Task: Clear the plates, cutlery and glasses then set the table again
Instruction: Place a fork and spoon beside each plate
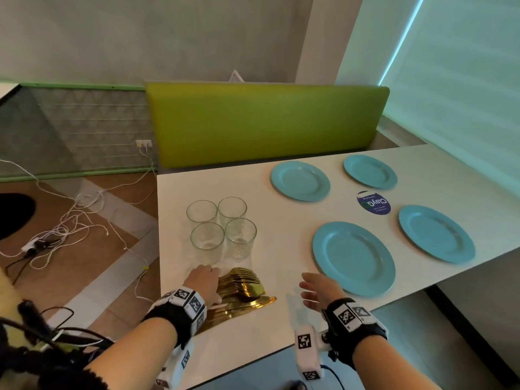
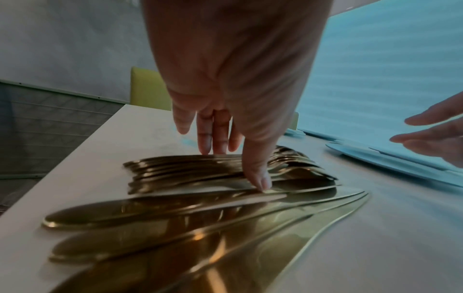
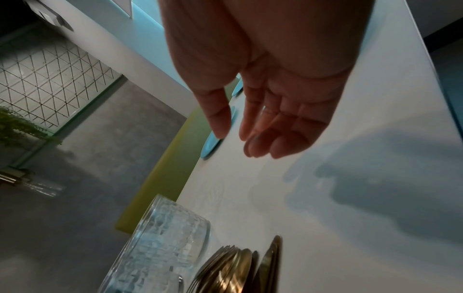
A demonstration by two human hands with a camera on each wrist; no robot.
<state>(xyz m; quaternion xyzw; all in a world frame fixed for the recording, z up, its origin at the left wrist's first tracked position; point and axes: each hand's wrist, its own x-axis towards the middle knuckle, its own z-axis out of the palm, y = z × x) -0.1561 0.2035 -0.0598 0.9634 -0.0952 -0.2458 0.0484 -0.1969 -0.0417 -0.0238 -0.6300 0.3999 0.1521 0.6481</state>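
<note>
Head view: left hand (image 1: 203, 280) sits low and left of centre, fingers straight and pressed down on the pile of gold-coloured metal cutlery (image 1: 242, 288), thumb tip on a handle
Left wrist view: fingertips (image 2: 263, 181) touch the stacked forks, and the gold knives (image 2: 200, 222) fan out across the lower frame
Right hand: right hand (image 1: 318, 289) hovers just right of the cutlery, palm up, fingers relaxed and spread, holding nothing
Step in hand: seemingly picking pieces off the pile to lay the places; best to slide one piece free by its handle and steady the rest, since the stack looks ready to slip
Plates: four round light-blue plates (image 1: 354, 258) already lie spread over the right half of the white table (image 1: 281, 327), the nearest just beside the right hand
Glasses: four clear drinking glasses (image 1: 222, 229) stand bunched just above the cutlery, close enough to knock when lifting
Other things: round blue sticker (image 1: 373, 202) between the plates; green padded bench back (image 1: 264, 122) across the upper middle; white cables (image 1: 81, 215) on the floor at left
</note>
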